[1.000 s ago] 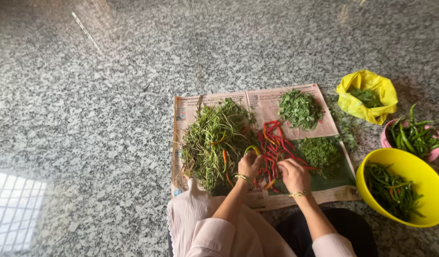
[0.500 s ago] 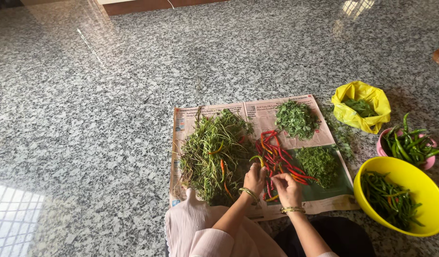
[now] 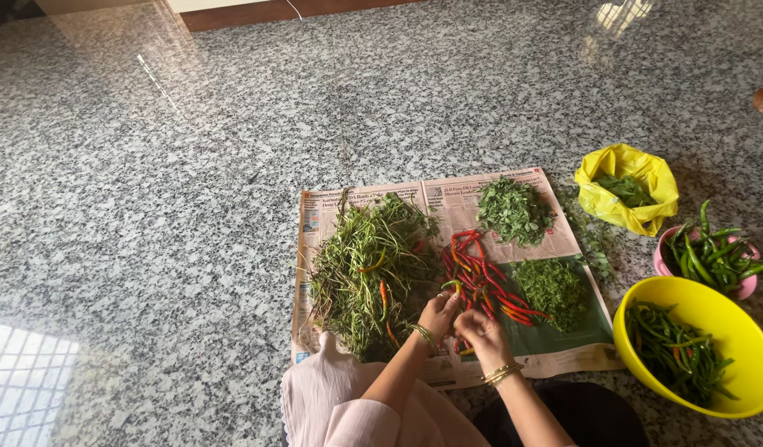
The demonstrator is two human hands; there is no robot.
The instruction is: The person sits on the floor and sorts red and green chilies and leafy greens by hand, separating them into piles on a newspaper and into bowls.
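Head view: both hands work at the near edge of a pile of red chillies [image 3: 481,277] on newspaper [image 3: 447,203]. Left hand [image 3: 439,313] pinches one chilli; right hand [image 3: 479,329] curled, grip unclear. Chillies look light, thin, bendy; best held nr stem.

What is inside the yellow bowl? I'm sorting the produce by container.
The yellow bowl holds green chillies, piled to one side, with bare yellow wall showing on the other. Anything beneath the pile, and the bowl's bottom there, is covered.
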